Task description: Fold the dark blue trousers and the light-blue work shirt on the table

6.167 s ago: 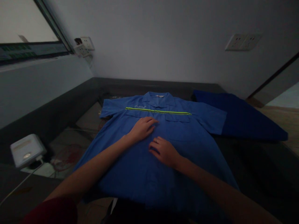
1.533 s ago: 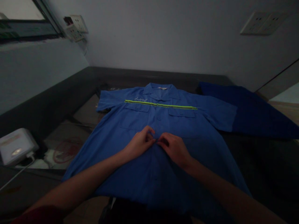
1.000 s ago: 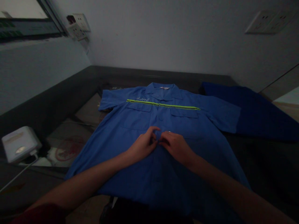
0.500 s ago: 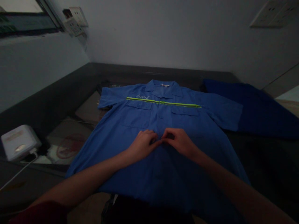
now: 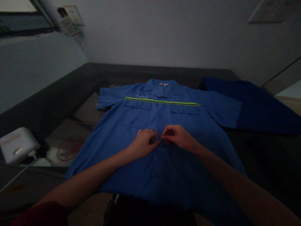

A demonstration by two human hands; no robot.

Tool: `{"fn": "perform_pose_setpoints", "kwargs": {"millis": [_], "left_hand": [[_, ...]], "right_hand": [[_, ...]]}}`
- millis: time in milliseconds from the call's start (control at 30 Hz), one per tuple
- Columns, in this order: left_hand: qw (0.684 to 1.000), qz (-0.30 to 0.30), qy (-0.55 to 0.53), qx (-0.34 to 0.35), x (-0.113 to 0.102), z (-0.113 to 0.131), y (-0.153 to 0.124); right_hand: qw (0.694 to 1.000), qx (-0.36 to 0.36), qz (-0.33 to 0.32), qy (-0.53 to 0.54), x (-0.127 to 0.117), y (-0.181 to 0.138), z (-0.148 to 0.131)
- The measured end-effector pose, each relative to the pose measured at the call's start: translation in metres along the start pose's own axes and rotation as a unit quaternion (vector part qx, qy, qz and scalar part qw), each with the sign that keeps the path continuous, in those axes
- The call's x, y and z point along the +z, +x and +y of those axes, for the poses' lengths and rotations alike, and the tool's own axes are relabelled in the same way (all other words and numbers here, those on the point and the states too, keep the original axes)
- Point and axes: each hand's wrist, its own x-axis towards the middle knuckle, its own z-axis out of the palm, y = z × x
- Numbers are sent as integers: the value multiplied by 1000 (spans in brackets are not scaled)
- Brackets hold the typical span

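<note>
A blue short-sleeved shirt (image 5: 136,117) lies face up and spread out, its collar away from me. A yellow-green stripe runs across the chest above two flap pockets. At the middle of the front placket, my left hand (image 5: 144,142) pinches the cloth with thumb and fingers. Facing it from the right, my right hand (image 5: 180,137) is also closed in a pinch at the placket edge, its fingertips close to those of the left. Whether a button sits between the fingertips is too dark and small to make out.
A dark table (image 5: 77,75) carries the shirt and meets the wall behind. Darker blue folded cloth (image 5: 254,106) lies at the right, partly under a sleeve. A white box with a cable (image 5: 18,146) stands at the left. Sockets (image 5: 70,20) are on the wall.
My right hand's fingertips have shifted slightly, with its fingers curled a bit more. My left hand keeps its pinch on the placket. The whole view has moved a little.
</note>
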Motion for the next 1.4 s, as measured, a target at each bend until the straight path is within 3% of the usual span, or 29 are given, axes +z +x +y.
{"fn": "perform_pose_setpoints", "kwargs": {"millis": [200,433,600,800,1067,1167,1267,1400], "left_hand": [[1000,5,14,8,3,-3,0],[998,50,-25,-3,10,-3,-1],[998,43,-36,-13,6,0,-1],[996,-8,-90,-24,-7,2,0],[1000,27,11,-5,1,-1,0],[997,43,58,9,2,0,-4],[992,96,78,18,2,1,-8],[987,116,91,68,8,-3,-9]], "right_hand": [[1000,8,-8,15,-1,1,1],[1000,7,1,23,-2,1,1],[1000,10,-8,25,-2,1,-1],[1000,4,-8,18,-3,0,0],[997,-37,-9,-64,-5,-1,4],[974,-109,57,-189,-5,-3,5],[923,-174,122,-320,-1,-9,12],[865,-183,122,-451,5,-18,26]]}}
